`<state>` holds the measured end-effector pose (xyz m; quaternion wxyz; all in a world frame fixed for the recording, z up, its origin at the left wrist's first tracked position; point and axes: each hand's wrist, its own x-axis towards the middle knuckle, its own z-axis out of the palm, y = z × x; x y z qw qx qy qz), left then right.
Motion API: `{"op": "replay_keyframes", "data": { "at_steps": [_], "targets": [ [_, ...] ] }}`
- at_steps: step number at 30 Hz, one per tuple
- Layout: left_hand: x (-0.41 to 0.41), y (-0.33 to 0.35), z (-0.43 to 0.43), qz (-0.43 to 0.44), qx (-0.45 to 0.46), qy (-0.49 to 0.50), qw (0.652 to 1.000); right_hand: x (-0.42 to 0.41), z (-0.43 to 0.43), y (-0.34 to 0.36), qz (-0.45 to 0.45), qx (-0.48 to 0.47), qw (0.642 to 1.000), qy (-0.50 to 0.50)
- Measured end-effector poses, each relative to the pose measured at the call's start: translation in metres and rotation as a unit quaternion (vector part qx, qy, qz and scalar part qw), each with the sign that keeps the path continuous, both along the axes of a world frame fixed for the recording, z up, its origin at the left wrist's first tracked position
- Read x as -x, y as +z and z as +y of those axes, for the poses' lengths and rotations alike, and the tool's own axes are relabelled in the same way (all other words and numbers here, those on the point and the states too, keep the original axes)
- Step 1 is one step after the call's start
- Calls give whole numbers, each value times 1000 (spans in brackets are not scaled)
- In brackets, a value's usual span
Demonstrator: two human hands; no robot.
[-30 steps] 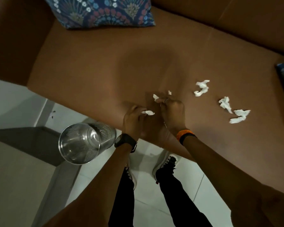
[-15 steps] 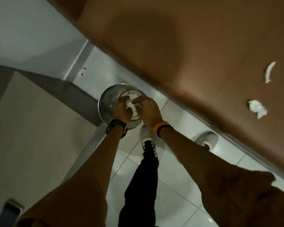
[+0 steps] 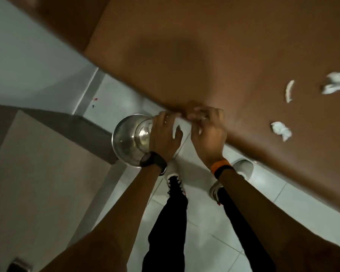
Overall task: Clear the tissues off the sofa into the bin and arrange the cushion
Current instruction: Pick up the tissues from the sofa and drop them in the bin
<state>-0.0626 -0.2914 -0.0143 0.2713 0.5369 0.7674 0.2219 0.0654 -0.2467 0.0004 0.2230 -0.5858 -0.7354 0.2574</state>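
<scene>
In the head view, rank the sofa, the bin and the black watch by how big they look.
1. Sofa
2. Bin
3. Watch; it sits nearer the camera than the bin, yet looks smaller.

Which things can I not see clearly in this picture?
- Head view: inside of the metal bin, partly covered by the left hand; any tissue there is unclear.
- Whether the right hand holds anything: motion blur.
- Rightmost tissue on the sofa: blurred, near the frame edge.
- The cushion: out of frame.
</scene>
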Motion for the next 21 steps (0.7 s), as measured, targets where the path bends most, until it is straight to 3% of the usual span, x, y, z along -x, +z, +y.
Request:
{"op": "replay_keyframes", "data": {
  "at_steps": [8, 13, 16, 21],
  "targets": [
    [-150, 12, 112, -29, -47, -181, 982, -169, 31, 15, -199, 51, 967, -149],
    [-220, 6, 172, -53, -17, -218, 974, -229, 53, 2, -103, 63, 987, -108],
    [-240, 13, 190, -20, 7, -208, 978, -248, 88, 8, -55, 85, 977, -187],
    [-285, 49, 198, -22, -4, -200, 980, -301, 114, 38, -5, 17, 958, -285]
  ]
}}
